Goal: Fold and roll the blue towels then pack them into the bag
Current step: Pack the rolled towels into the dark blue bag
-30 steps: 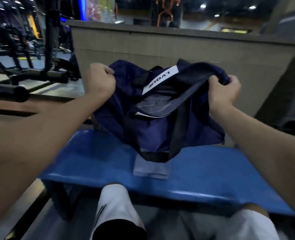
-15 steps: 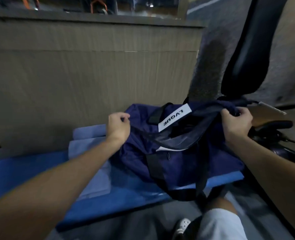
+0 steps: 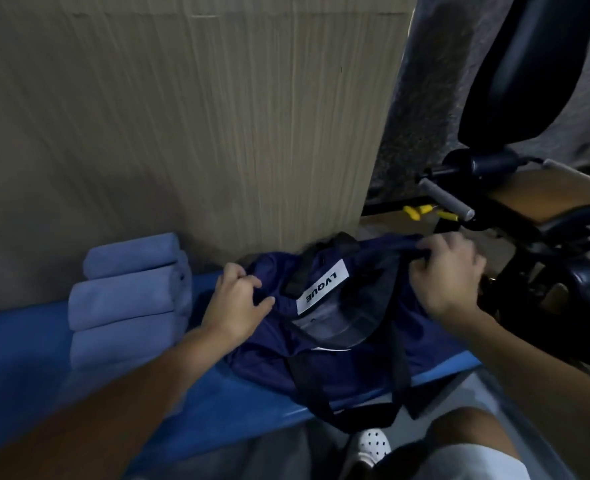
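A navy bag (image 3: 349, 355) with a white label lies on the blue bench (image 3: 238, 407), its mouth pulled open and black straps hanging over the front edge. My left hand (image 3: 238, 303) grips the bag's left rim. At the bag's right end my right hand (image 3: 445, 271) holds the rim fabric, fingers curled round it. Several rolled light-blue towels (image 3: 130, 299) lie stacked on the bench to the left of the bag, against the wall.
A beige panel wall (image 3: 217, 116) stands right behind the bench. Black gym equipment (image 3: 528, 81) with a padded seat, grey handle and yellow clip crowds the right side. My knees and a white shoe (image 3: 373, 445) are below the bench's front edge.
The bag has been lowered from mid-air onto the right end of the bench. The view swung right and down, bringing the towel stack into sight on the left.
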